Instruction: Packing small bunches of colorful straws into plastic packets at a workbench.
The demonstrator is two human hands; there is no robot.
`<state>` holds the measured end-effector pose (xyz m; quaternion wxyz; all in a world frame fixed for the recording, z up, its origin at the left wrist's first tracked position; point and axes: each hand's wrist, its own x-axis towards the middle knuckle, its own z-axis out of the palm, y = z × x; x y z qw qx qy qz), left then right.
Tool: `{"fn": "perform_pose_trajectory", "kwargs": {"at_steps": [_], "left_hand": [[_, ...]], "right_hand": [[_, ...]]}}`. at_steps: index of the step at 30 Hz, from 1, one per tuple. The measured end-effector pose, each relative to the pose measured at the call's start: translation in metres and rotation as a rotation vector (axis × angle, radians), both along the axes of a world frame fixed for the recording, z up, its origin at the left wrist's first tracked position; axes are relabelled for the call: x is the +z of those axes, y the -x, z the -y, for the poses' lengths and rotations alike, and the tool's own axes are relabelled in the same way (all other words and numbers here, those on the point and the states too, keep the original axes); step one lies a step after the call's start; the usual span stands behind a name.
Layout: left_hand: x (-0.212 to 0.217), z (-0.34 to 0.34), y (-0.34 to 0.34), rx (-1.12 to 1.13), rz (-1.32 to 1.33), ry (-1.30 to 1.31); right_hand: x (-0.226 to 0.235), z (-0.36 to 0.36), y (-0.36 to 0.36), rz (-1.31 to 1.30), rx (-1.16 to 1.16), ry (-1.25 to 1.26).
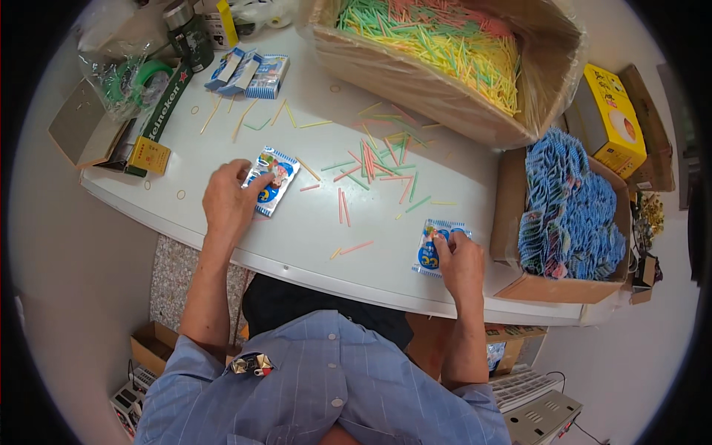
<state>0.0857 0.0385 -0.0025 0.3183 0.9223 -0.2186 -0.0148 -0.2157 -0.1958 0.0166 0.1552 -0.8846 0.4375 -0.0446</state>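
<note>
My left hand (230, 199) has its fingers closed on the left edge of a blue-and-white printed packet (280, 178), which lies tilted on the white table (297, 245). To the right, near the table's front edge, my right hand (463, 268) pinches a similar small packet (426, 251); its fingertips cover part of the print. Between and beyond the hands lies a loose scatter of thin pink, green and yellow sticks (368, 161). Whether the packets hold anything inside does not show.
A plastic-lined carton (423, 93) full of coloured sticks stands at the back. At the right, a cardboard box (552, 288) holds many blue packets. Back left are blue-and-white small cartons (267, 76), a dark flask (188, 41), rubber bands and a green tape roll (150, 83).
</note>
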Motion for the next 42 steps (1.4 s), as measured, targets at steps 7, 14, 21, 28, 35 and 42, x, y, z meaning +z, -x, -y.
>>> {"fn": "perform_pose_trajectory", "kwargs": {"at_steps": [7,14,21,28,35,42], "left_hand": [[-0.015,-0.005,-0.01,0.032,-0.172,0.276],[-0.007,-0.011,-0.014,-0.024,-0.046,0.225],[0.001,-0.01,-0.018,-0.203,0.322,0.135],[-0.001,-0.009,-0.025,-0.217,0.28,0.124],[-0.005,-0.007,-0.033,-0.223,0.243,0.16],[0.011,-0.01,-0.031,-0.207,0.308,0.274]], "right_hand": [[0.085,0.009,-0.031,0.254,-0.021,0.16],[0.149,0.147,-0.211,0.418,0.537,0.479],[0.122,0.274,-0.381,0.02,0.663,0.479],[0.103,0.298,-0.466,-0.371,0.909,0.545],[0.077,0.33,-0.457,-0.354,0.832,0.706],[0.121,0.283,-0.389,0.383,0.915,0.392]]}}
